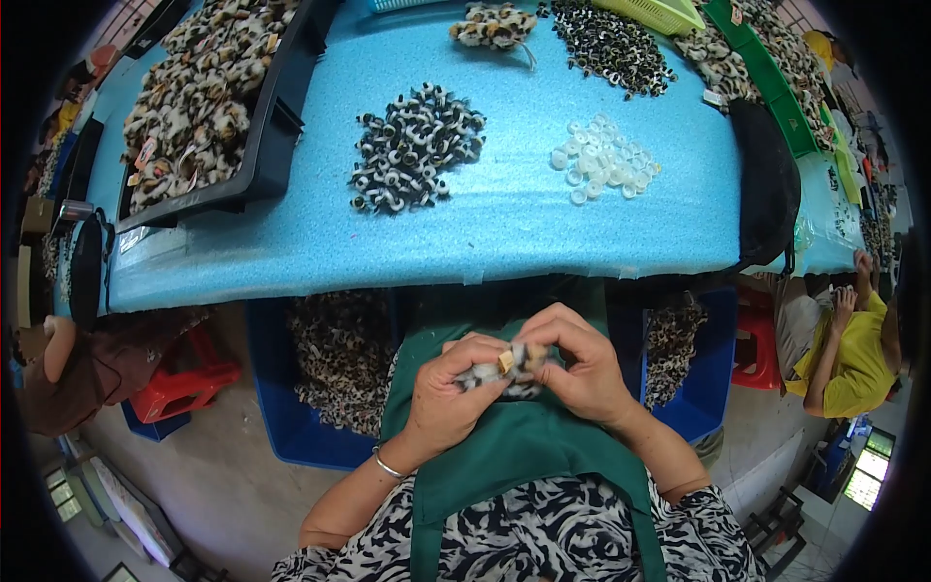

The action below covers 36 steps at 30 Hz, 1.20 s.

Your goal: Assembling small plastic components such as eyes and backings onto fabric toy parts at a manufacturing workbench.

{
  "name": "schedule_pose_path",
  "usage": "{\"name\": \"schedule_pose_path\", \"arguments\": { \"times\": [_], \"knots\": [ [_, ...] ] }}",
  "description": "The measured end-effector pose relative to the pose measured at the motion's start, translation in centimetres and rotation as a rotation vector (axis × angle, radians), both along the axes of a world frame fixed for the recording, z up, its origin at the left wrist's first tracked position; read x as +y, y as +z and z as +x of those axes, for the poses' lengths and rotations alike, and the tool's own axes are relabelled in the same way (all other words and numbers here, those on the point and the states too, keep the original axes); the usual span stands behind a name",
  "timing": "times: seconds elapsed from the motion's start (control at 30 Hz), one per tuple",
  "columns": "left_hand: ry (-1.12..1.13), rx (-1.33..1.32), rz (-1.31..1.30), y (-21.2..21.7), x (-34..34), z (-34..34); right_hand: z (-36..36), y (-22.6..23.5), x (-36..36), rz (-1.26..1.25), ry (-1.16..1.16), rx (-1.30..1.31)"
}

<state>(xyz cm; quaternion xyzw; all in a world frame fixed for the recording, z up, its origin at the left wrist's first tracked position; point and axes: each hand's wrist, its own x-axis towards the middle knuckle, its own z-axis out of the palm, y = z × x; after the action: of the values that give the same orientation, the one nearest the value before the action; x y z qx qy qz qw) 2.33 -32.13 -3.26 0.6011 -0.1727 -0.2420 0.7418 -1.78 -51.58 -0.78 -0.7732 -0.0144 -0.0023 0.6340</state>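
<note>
Above my green apron [524, 436], my left hand [454, 381] and my right hand [582, 361] are closed on one small furry plush piece [524, 364]. It is grey, white and tan, with a small yellowish tab on it. My fingers pinch it from both sides and cover part of it. On the blue tabletop beyond lie a pile of small black-and-white furry pieces [417, 145] and, to its right, a pile of translucent plastic discs or rings [603, 155]. A spotted plush piece [493, 26] rests farther back.
A black tray [281, 126] full of spotted plush pieces stands at the left. Blue bins [281, 417] with more pieces flank my legs. At the far right are small dark pieces [616, 44], a yellow basket [669, 15] and a green tray [776, 87]. Co-workers sit on either side.
</note>
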Motion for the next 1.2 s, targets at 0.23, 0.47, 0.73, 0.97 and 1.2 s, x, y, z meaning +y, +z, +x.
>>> {"name": "schedule_pose_path", "arguments": {
  "times": [0.23,0.47,0.73,0.97,1.2],
  "knots": [
    [0.042,-0.416,0.071,1.5,-0.6,1.6,0.5,-0.6,0.0,-0.167,-0.005,-0.443],
    [0.031,-0.45,0.03,1.7,-0.7,2.1,1.1,-1.1,-0.6,-0.195,0.124,-0.527],
    [0.069,-0.699,0.127,2.6,-0.2,2.1,1.1,-1.0,-0.9,-0.192,0.18,-0.492],
    [0.04,-0.71,0.157,2.7,-0.2,1.8,0.3,-1.4,0.3,-0.17,0.099,-0.473],
    [0.011,-0.269,0.081,2.0,-0.6,0.8,-0.1,-1.1,0.4,-0.072,0.022,-0.383]
  ]
}}
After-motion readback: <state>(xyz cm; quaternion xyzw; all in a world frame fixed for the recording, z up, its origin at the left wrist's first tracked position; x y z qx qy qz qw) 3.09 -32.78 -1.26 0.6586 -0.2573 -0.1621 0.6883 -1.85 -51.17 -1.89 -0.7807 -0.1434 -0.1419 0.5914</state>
